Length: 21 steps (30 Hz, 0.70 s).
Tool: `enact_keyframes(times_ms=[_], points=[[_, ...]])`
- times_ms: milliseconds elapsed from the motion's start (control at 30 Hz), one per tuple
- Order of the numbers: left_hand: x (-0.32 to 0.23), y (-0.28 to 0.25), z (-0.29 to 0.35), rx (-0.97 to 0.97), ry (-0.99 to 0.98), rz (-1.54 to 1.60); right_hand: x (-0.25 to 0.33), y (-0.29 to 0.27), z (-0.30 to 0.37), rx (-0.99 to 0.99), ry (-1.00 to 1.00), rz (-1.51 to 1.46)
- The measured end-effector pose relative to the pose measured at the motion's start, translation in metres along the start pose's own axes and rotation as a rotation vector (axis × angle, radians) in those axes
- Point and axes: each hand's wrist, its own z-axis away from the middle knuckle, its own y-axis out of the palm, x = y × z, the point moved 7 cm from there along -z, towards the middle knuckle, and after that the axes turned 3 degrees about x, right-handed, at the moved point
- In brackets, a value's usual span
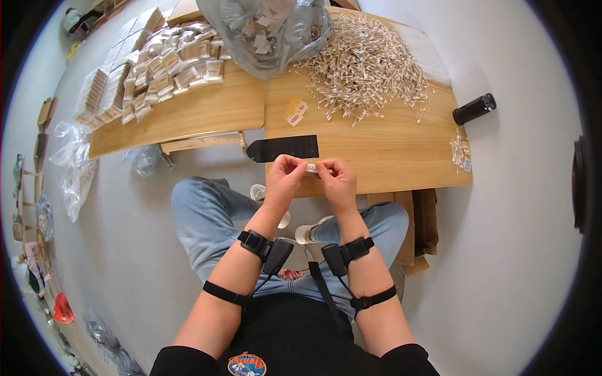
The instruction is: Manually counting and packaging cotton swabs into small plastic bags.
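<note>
My left hand and my right hand meet at the near edge of the wooden table. Between their closed fingertips is a small bundle of cotton swabs, mostly covered by the fingers. Just beyond my hands lies a flat black strip with one rounded end. Past it are yellow and white printed cards. A large heap of loose cotton swabs spreads over the far right of the table.
A grey plastic bag stands at the back middle. Many filled packets and stacked packs cover the left table. On the right are a black cylinder and a few swabs. Cardboard is below the table.
</note>
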Motion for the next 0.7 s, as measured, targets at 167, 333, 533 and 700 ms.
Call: enact_keyframes(times_ms=[167, 333, 533, 700], points=[[0.004, -0.004, 0.003, -0.061, 0.001, -0.103, -0.007, 0.002, -0.002, -0.028, 0.022, -0.078], [-0.003, 0.004, 0.001, -0.078, 0.127, -0.035, -0.007, 0.011, -0.004, -0.015, 0.018, -0.081], [0.016, 0.002, 0.0, 0.008, 0.1, -0.259, -0.005, 0.014, 0.0, -0.039, -0.044, 0.052], [0.014, 0.004, 0.007, -0.001, 0.114, -0.273, -0.008, 0.01, 0.004, -0.05, -0.024, 0.004]])
